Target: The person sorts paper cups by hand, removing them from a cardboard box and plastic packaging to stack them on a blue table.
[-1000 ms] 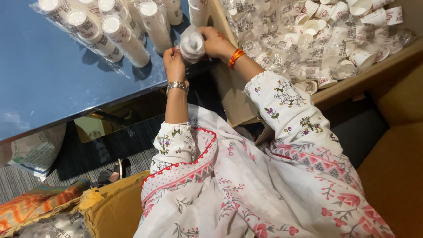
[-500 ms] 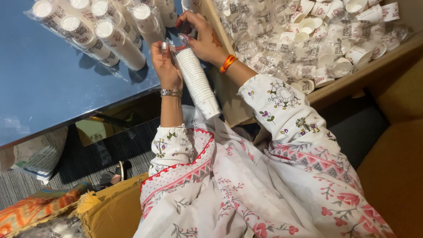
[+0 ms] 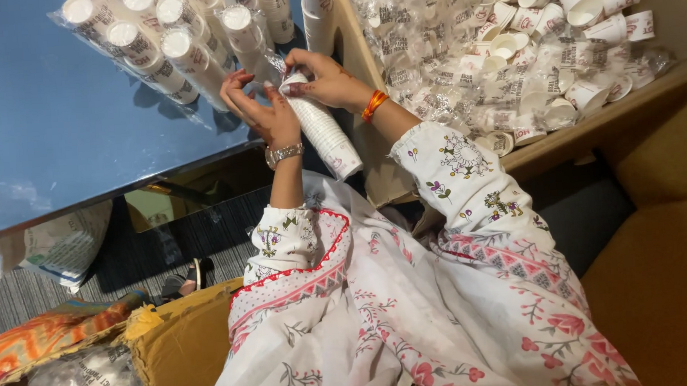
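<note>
A stack of white paper cups in a clear plastic sleeve (image 3: pixel 326 131) is tilted over the edge of the blue table (image 3: pixel 51 138). My right hand (image 3: pixel 323 78) grips its upper end, an orange bangle on the wrist. My left hand (image 3: pixel 261 111), wearing a metal watch, pinches the plastic at the sleeve's top with closed fingers. Both hands meet at the sleeve's open end. The cups inside are nested tightly.
Several wrapped cup stacks (image 3: pixel 171 45) lie on the blue table. A cardboard box (image 3: pixel 560 138) on the right holds loose paper cups (image 3: pixel 579 55) and clear wrappers. Another box with plastic (image 3: pixel 79 379) sits lower left. A sandal (image 3: pixel 187 279) lies on the grey carpet.
The cup stack went from end-on between my hands to tilted down toward me, its length showing. Both hands shifted to its top end.
</note>
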